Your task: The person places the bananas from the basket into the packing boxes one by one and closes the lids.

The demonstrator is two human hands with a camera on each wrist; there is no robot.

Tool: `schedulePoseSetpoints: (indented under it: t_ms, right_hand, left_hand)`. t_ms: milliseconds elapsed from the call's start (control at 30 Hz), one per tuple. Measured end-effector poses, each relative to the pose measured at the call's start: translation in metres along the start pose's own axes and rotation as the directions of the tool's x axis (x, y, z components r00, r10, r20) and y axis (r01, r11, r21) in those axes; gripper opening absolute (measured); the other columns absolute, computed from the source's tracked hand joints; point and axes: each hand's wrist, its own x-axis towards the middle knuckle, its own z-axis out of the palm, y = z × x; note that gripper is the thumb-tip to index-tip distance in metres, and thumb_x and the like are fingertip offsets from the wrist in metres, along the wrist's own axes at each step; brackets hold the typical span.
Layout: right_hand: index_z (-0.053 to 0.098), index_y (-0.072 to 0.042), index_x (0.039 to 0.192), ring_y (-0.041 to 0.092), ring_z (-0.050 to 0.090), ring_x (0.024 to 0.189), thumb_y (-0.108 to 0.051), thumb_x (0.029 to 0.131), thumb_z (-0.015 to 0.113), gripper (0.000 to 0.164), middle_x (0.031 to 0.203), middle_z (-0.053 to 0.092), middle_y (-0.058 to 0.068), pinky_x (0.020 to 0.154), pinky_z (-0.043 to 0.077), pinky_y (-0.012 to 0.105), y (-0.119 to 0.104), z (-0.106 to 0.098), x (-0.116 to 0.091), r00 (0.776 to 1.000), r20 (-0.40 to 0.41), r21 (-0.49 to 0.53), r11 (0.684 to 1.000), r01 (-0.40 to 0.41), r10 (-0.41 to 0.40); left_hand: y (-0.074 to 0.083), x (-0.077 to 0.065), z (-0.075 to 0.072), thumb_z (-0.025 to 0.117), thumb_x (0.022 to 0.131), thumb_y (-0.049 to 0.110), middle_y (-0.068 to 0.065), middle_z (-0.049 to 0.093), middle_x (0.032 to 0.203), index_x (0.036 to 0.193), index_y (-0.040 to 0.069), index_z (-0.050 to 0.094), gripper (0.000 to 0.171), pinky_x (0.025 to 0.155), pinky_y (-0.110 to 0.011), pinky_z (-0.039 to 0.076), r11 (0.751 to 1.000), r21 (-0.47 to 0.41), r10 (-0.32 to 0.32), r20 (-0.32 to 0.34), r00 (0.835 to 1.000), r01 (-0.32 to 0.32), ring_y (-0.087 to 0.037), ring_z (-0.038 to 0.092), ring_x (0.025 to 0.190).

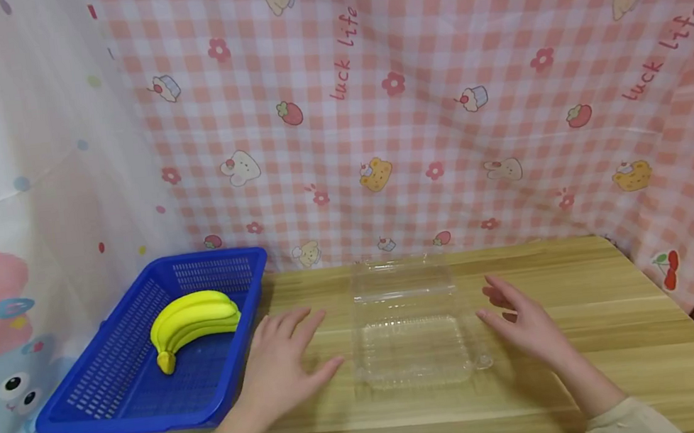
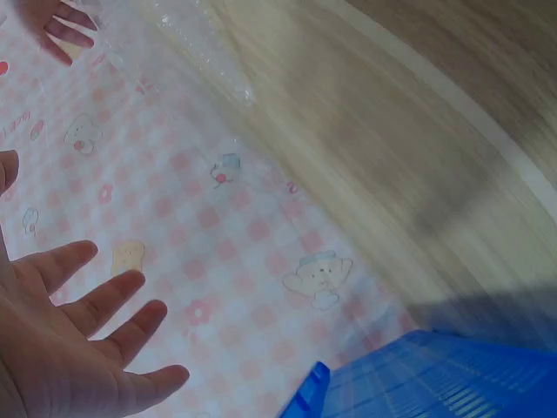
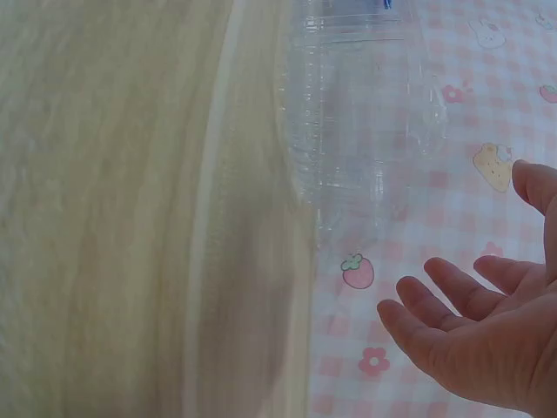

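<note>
A clear plastic clamshell box (image 1: 415, 348) stands on the wooden table with its lid (image 1: 402, 278) raised at the back. My left hand (image 1: 283, 363) hovers between this box and a blue basket (image 1: 145, 419), fingers spread and holding nothing. On the other side of the box is my right hand (image 1: 526, 324), also holding nothing, its fingers relaxed and apart from the plastic. A bunch of yellow bananas (image 1: 194, 316) lies inside the basket. In the right wrist view the box (image 3: 357, 113) shows beyond my loosely spread right fingers (image 3: 426, 305).
The wooden table (image 1: 595, 360) extends to the right of the box. Behind it hangs a pink checked curtain (image 1: 326, 147); a white curtain (image 1: 55, 135) with cartoon prints hangs at the left, close to the basket.
</note>
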Motion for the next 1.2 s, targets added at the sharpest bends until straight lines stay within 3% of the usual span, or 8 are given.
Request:
schedulePoseSetpoints:
  t_ms: [200,400,500,833,1000,1200]
  right_hand:
    - [0.033,0.009,0.148,0.045,0.055,0.118,-0.017,0.098,0.063,0.064,0.134,0.052,0.033,0.094,0.049,0.053,0.002,0.003,0.0,0.998,0.017,0.069,0.996,-0.062,0.061]
    - [0.037,0.009,0.146,0.04,0.057,0.116,-0.014,0.098,0.062,0.058,0.131,0.056,0.031,0.087,0.051,0.026,0.004,0.006,0.001,0.993,0.02,0.12,0.986,-0.115,0.113]
    - [0.037,0.009,0.146,0.04,0.056,0.117,-0.015,0.099,0.061,0.057,0.131,0.056,0.03,0.086,0.048,0.02,0.006,0.007,0.002,0.989,0.026,0.137,0.98,-0.146,0.144]
    - [0.029,0.012,0.148,0.03,0.058,0.116,-0.017,0.102,0.055,0.06,0.136,0.048,0.037,0.084,0.056,0.031,0.013,0.013,0.005,0.974,0.084,0.308,0.924,-0.225,0.209]
    - [0.026,0.01,0.15,0.031,0.054,0.121,-0.016,0.103,0.054,0.061,0.14,0.044,0.035,0.087,0.055,0.031,0.012,0.014,0.006,0.953,0.123,0.364,0.881,-0.301,0.275]
    - [0.026,0.01,0.15,0.031,0.058,0.113,-0.015,0.102,0.056,0.062,0.136,0.047,0.034,0.087,0.055,0.033,0.013,0.016,0.009,0.941,0.157,0.396,0.854,-0.338,0.299]
  left_hand:
    - [-0.008,-0.004,-0.005,0.076,0.076,0.057,-0.01,0.065,0.121,0.132,0.014,0.064,0.072,0.104,-0.055,0.035,1.0,0.005,0.013,-0.036,0.999,-0.013,-0.033,0.057,0.11]
    - [-0.019,-0.008,-0.01,0.076,0.075,0.055,-0.007,0.067,0.117,0.13,0.013,0.065,0.069,0.097,-0.053,0.04,1.0,0.012,0.012,-0.062,0.998,-0.012,-0.032,0.058,0.105]
    - [-0.024,-0.011,-0.012,0.075,0.076,0.056,-0.006,0.067,0.118,0.129,0.014,0.066,0.068,0.095,-0.053,0.042,1.0,0.02,0.003,-0.068,0.998,-0.002,-0.031,0.057,0.106]
    - [-0.038,-0.018,-0.022,0.078,0.075,0.049,-0.008,0.067,0.117,0.127,0.015,0.066,0.064,0.091,-0.055,0.043,0.999,0.031,-0.018,-0.082,0.996,0.021,-0.032,0.059,0.105]
    - [-0.044,-0.019,-0.032,0.076,0.076,0.049,-0.01,0.067,0.116,0.128,0.014,0.066,0.063,0.087,-0.056,0.045,0.999,0.037,-0.029,-0.084,0.996,0.032,-0.035,0.059,0.105]
    - [-0.051,-0.02,-0.041,0.079,0.076,0.045,-0.013,0.067,0.116,0.131,0.013,0.065,0.065,0.086,-0.058,0.045,0.998,0.05,-0.04,-0.092,0.995,0.045,-0.036,0.061,0.104]
